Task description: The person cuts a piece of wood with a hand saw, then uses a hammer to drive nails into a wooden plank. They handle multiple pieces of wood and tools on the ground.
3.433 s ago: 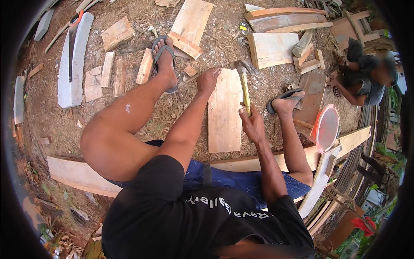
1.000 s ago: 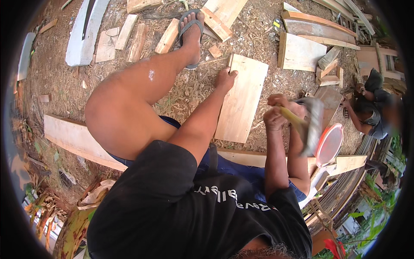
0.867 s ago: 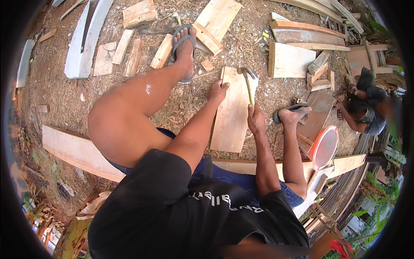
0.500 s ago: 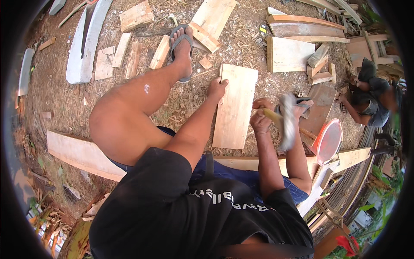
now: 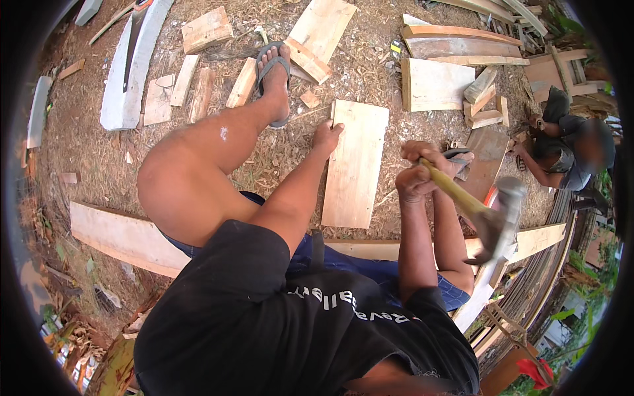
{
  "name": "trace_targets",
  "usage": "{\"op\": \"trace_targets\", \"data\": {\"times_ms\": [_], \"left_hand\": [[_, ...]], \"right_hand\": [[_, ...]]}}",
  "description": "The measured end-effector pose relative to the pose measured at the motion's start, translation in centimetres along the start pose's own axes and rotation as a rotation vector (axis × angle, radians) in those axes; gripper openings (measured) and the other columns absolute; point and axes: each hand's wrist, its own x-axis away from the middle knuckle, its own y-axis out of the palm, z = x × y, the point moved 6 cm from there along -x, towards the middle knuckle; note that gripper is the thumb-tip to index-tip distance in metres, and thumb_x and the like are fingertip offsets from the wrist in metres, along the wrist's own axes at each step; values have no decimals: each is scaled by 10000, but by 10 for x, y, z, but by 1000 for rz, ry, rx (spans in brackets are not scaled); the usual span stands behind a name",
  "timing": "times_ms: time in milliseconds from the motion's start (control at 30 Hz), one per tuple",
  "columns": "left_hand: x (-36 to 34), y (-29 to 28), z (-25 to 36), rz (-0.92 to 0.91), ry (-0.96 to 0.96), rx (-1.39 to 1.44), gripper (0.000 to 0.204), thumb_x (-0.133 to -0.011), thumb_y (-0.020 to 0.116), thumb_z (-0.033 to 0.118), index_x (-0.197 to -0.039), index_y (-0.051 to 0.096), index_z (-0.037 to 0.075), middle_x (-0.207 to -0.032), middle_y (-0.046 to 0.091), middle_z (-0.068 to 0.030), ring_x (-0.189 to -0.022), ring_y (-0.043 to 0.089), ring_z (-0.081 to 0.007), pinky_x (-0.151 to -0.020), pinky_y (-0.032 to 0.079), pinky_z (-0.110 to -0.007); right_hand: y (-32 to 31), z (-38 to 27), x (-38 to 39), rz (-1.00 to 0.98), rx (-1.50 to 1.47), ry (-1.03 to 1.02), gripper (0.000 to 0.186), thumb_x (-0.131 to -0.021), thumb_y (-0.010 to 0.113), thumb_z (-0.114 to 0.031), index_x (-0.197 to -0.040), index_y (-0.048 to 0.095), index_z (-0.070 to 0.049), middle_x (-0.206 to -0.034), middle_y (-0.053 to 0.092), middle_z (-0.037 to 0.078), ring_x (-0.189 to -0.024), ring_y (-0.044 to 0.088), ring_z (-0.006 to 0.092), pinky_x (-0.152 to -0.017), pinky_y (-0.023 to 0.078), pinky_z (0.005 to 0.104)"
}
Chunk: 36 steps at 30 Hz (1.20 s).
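Note:
My left hand (image 5: pixel 326 137) grips the left edge of a pale wooden board (image 5: pixel 357 173), its thumb lying over the top face. The board lies lengthwise in front of me, and a few small dark marks show near its edges. My right hand (image 5: pixel 417 173) is closed round the handle of a claw hammer (image 5: pixel 458 193). The hammer is raised to the right of the board, apart from it, with its grey metal head pointing away to the right. Part of a red-rimmed container shows behind the hammer head, mostly hidden by it.
A hand saw (image 5: pixel 134 41) lies on a grey beam (image 5: pixel 125 99) at the far left. Wood offcuts (image 5: pixel 183 80) are scattered beyond my foot. A box-like wooden piece (image 5: pixel 439 86) stands at the back right. Another person (image 5: pixel 564 142) crouches at the right. A long plank (image 5: pixel 119 234) runs beneath me.
My right hand has lifted the hammer up and to the right, away from the board. The left hand keeps its hold on the board's edge. The view has shifted slightly.

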Motion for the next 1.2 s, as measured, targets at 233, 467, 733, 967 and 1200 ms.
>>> {"op": "trace_targets", "data": {"times_ms": [233, 467, 733, 967, 1200], "left_hand": [[-26, -4, -6, -14, 69, 133, 439, -944, 696, 361, -1228, 693, 25, -1095, 741, -207, -987, 704, -360, -888, 518, -445], [-3, 13, 3, -69, 50, 83, 448, -959, 679, 364, -1220, 689, 0, -1072, 739, -222, -997, 704, -379, -884, 520, -458], [-14, -10, -13, 61, 38, -83, 586, -944, 681, 439, -1341, 634, 10, -1293, 659, -253, -1203, 638, -384, -1014, 491, -452], [-5, -9, -6, -2, -13, -84, 611, -938, 675, 445, -1382, 606, 31, -1312, 657, -234, -1216, 629, -389, -1021, 491, -463], [1, 15, 22, -19, 105, -97, 433, -951, 670, 387, -1180, 678, 19, -1106, 710, -245, -1035, 679, -410, -895, 507, -483]], "right_hand": [[-18, 111, 133, -624, 734, 912, 487, -1076, 434, -484, -1188, 518, -18, -751, 637, 240, -658, 643, 394, -613, 495, 514], [-7, 3, -5, -58, -29, 321, 441, -1057, 512, -466, -1068, 567, -28, -690, 574, 78, -603, 587, 182, -539, 478, 337], [7, 98, 118, -605, 693, 956, 437, -1074, 434, -430, -1100, 571, -16, -808, 645, 310, -784, 619, 554, -696, 484, 594], [18, 12, 29, -188, 195, 402, 455, -1071, 464, -467, -1070, 592, -30, -669, 582, 129, -625, 618, 260, -595, 492, 414], [-19, 85, 120, -561, 714, 1079, 388, -1060, 485, -381, -1136, 588, -14, -928, 677, 327, -907, 651, 534, -783, 498, 598]]}}
